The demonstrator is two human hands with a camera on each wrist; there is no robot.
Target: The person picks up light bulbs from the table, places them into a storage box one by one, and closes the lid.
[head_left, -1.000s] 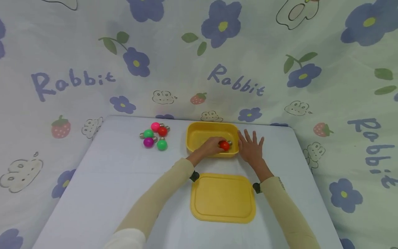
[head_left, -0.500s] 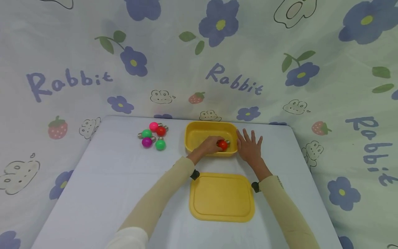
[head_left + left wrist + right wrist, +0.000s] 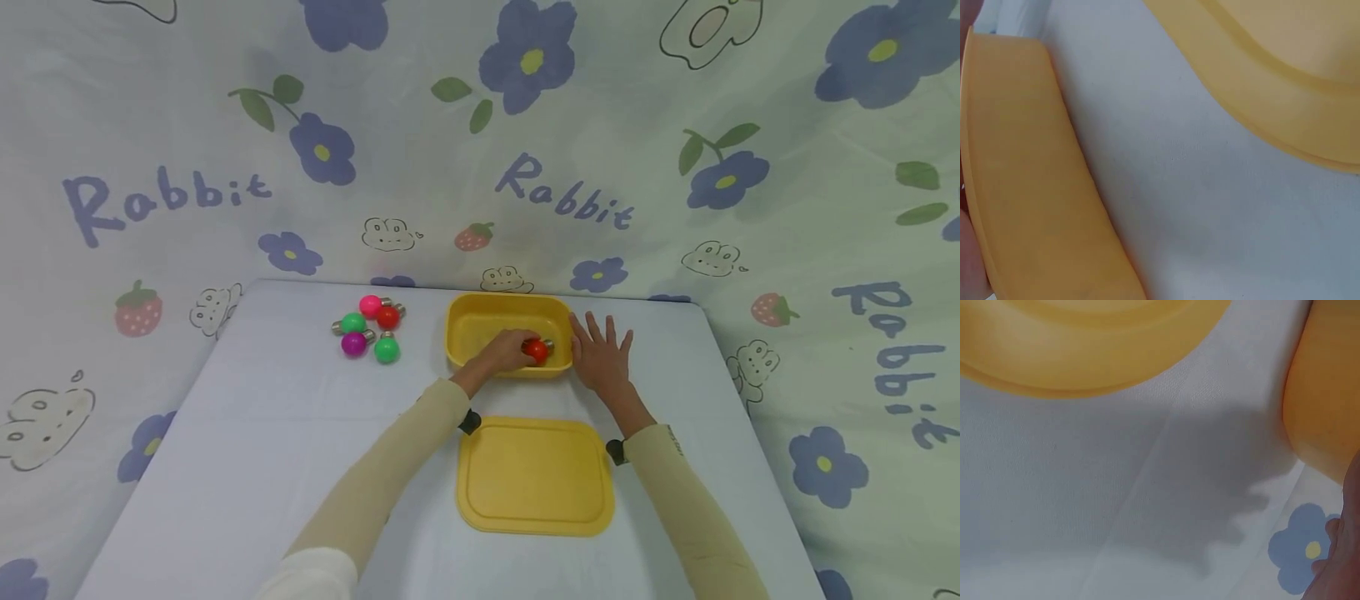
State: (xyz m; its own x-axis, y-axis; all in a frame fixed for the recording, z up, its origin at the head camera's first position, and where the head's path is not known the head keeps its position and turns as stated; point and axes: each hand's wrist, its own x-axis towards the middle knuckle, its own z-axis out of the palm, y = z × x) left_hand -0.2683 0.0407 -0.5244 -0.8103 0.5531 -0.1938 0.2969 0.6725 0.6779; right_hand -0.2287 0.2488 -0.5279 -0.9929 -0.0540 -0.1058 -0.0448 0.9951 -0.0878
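In the head view my left hand (image 3: 507, 352) reaches over the near rim of a yellow plastic box (image 3: 510, 298). Its fingers and thumb grip a red light bulb (image 3: 537, 353) inside, near the right end, with the metal base pointing right. My right hand (image 3: 604, 363) is spread beside the right end of the box, thumb side against the wall. The left wrist view has mostly the box's outer wall (image 3: 1029, 175); the fingers there are nearly cut off. At the right edge of the right wrist view, part of my right hand (image 3: 1339, 569) shows near the box.
A yellow lid (image 3: 536, 477) lies flat on the white table (image 3: 300, 467), nearer than the box. Left of the box several bulbs are grouped: pink (image 3: 371, 307), red (image 3: 387, 317), purple (image 3: 354, 344) and green (image 3: 387, 349). A patterned cloth (image 3: 420, 167) hangs behind the table.
Almost nothing differs. The head view has shifted slightly, while my left hand stays on the red light bulb in the box and my right hand stays at the box's right end.
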